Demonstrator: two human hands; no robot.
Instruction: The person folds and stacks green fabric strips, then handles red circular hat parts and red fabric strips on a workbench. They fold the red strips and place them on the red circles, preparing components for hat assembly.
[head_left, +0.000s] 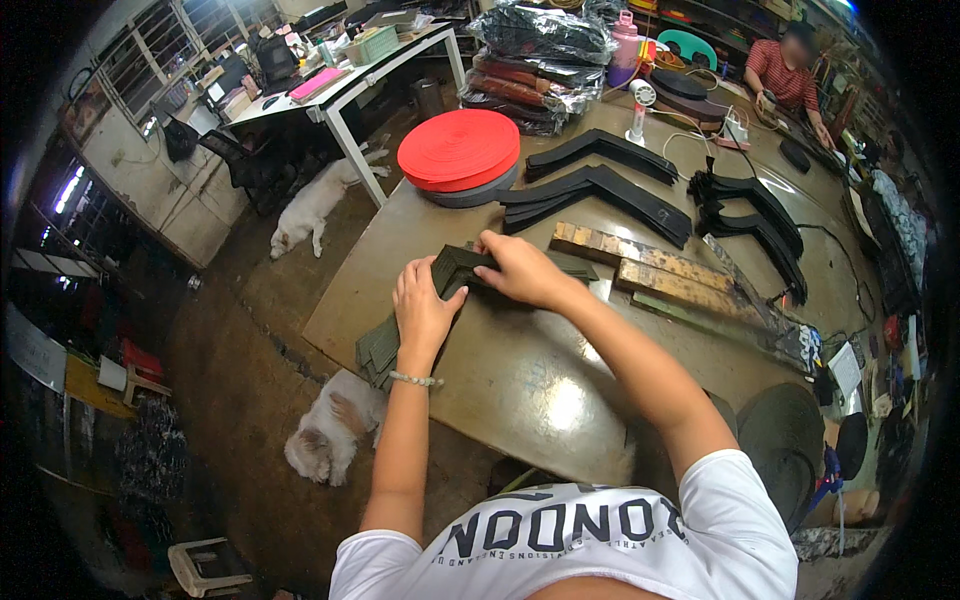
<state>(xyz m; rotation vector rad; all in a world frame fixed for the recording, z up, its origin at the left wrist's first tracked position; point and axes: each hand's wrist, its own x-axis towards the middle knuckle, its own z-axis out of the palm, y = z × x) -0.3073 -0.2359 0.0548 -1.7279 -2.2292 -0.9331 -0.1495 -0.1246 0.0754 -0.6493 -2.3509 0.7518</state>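
A stack of dark olive-green angled strips point(378, 350), bent like a V, lies at the left edge of the table. They look like flat webbing or fabric, layered and slightly fanned at the lower end. My left hand point(424, 308) grips the left arm of the stack, fingers along its outer side and thumb on the inner side. Around the bend, my right hand point(527, 273) pinches the strips, its index finger at the peak and its thumb at the inner corner. Part of the right arm of the stack is hidden behind my right hand.
Beyond my hands sit a red webbing roll point(460, 150), black angled strips point(600, 195) and yellowish wooden bars point(670, 280). More black strips point(750, 215) lie right. Dogs lie on the floor, one point(335, 430) close to the table's left edge. Someone point(785, 75) sits at the far right.
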